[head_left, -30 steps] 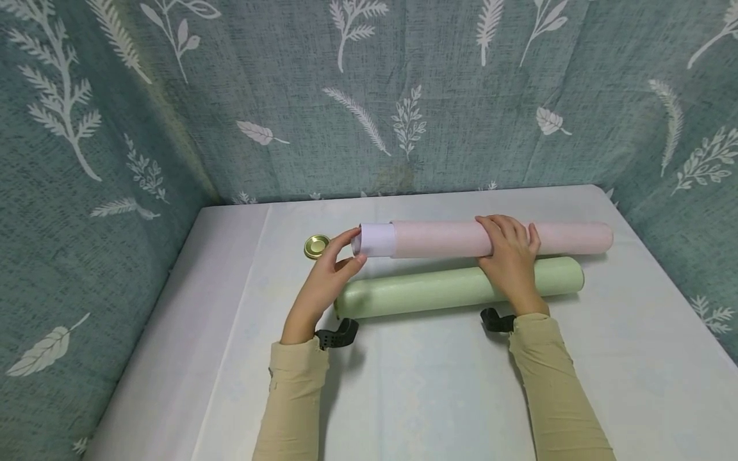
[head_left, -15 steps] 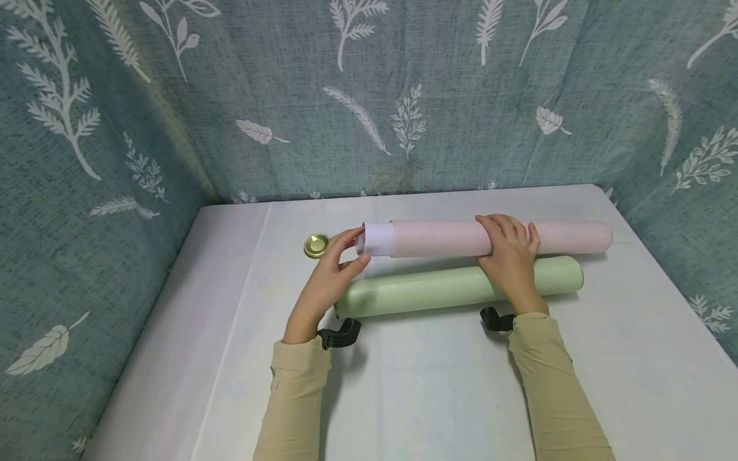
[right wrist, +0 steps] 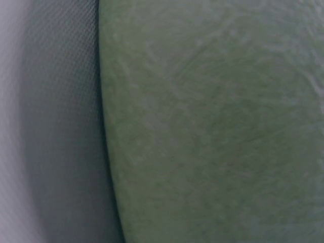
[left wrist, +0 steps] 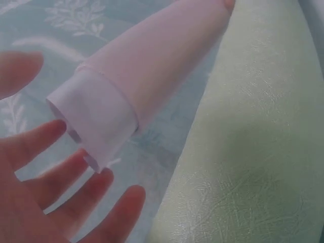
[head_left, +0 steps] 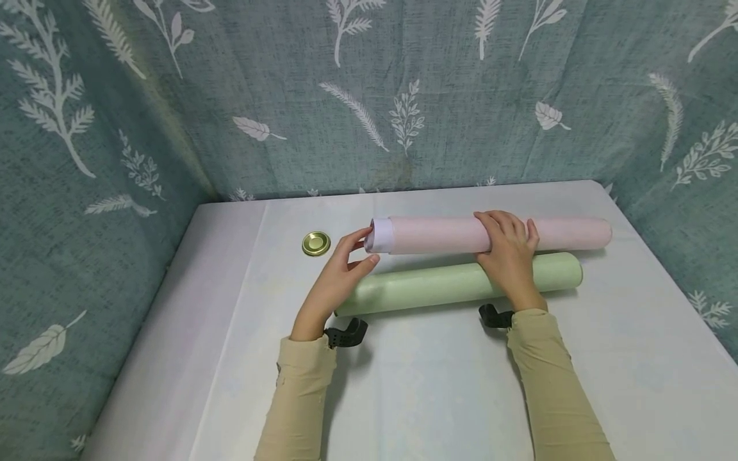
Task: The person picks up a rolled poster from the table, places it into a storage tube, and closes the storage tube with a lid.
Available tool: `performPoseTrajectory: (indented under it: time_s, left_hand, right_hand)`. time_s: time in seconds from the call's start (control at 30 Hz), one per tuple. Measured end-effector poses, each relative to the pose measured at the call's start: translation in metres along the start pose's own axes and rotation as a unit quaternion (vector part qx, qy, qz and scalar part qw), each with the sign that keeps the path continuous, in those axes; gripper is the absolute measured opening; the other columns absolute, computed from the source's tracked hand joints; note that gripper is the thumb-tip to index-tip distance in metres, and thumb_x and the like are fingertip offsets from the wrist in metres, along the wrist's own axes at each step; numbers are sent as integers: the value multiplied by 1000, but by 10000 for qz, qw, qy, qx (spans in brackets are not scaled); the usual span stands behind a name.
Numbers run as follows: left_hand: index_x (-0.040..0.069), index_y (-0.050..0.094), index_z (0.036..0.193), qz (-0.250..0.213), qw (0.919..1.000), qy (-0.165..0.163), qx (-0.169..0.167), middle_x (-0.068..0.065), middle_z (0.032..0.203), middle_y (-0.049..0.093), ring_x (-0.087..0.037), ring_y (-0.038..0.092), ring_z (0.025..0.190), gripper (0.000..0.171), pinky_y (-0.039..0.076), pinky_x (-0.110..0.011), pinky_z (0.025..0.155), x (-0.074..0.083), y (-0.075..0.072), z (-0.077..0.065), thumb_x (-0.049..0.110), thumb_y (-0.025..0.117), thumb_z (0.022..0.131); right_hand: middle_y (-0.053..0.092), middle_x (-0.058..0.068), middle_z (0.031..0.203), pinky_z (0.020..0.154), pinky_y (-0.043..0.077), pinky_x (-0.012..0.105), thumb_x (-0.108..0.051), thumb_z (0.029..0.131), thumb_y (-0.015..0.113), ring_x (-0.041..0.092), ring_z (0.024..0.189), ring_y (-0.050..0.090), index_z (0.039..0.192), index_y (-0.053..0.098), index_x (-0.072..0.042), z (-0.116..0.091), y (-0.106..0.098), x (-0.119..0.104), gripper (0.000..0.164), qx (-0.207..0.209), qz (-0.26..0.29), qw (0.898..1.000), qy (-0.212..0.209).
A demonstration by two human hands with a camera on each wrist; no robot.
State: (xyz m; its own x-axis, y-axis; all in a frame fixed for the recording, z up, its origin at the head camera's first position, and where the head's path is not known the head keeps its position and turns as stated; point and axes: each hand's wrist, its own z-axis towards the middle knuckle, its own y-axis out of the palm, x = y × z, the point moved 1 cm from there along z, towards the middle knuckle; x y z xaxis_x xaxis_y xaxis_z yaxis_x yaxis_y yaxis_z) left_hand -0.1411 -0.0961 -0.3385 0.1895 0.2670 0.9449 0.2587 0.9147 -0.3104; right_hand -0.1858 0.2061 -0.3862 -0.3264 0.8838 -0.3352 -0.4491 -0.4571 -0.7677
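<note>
A pink tube (head_left: 438, 235) lies crosswise toward the back of the table, and a rolled white paper (head_left: 383, 235) sticks a short way out of its left end. My right hand (head_left: 510, 253) grips the tube from above, right of its middle. At the left end my left hand (head_left: 337, 282) touches the paper's rim with its fingertips (left wrist: 56, 129), fingers spread and the thumb apart from the roll. A green tube (head_left: 426, 288) lies in front of the pink one, under my right wrist. It fills most of the right wrist view, which does not show the right hand.
A round gold lid (head_left: 316, 243) lies on the white table (head_left: 426, 384), left of the paper roll. A teal leaf-patterned curtain (head_left: 288, 96) hangs behind the table and along both sides.
My left hand has moved right, and the paper has slid further into the pink tube, so less of it shows. My right hand keeps its grip in about the same place.
</note>
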Motion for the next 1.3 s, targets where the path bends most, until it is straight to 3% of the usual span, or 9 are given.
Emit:
performPoseTrajectory:
  time_s: [0.13,0.27,0.47,0.67,0.9,1.3]
  left_hand:
    - [8,30,138,-21,10000,51,-19,-12,137,29,-27,31,125,54,38,-37,94,10,1,-3,19,54,90]
    - [8,28,138,-77,9999,76,-117,-12,138,28,-29,30,125,55,37,-36,94,11,3,-3,17,53,90]
    - [11,31,137,-149,9997,-35,-194,-7,139,28,-25,31,125,52,38,-33,94,9,4,-2,19,53,90]
    - [5,41,123,-195,9996,53,-201,-8,140,31,-21,32,125,38,38,-34,94,9,5,-2,17,54,90]
    - [17,46,112,-136,9996,150,-180,6,140,31,-8,34,122,34,38,-31,92,-24,6,7,37,56,87]
    - [16,46,119,-61,9994,172,-302,6,138,30,-15,35,123,36,38,-33,94,-22,9,6,33,55,88]
  right_hand:
    - [46,6,122,102,-1,50,-3,61,77,29,119,32,123,52,-18,1,0,-1,68,-18,-10,10000,6]
    - [46,7,122,102,-1,51,-3,61,77,29,119,32,123,52,-17,1,-1,-2,68,-13,-9,10000,23]
    - [46,6,122,102,-1,50,-2,61,76,29,119,32,123,52,-17,1,-1,-1,68,-8,-15,10000,32]
    - [46,7,122,103,-2,50,-2,60,76,29,119,32,123,52,-17,0,0,0,68,-33,-33,10000,51]
    - [47,6,122,102,-1,51,-2,60,77,29,118,33,122,52,-17,0,0,0,69,1,-1,10000,-2]
    - [47,6,122,102,-1,50,-2,60,76,29,118,33,122,52,-18,-1,0,0,69,23,-18,10000,-28]
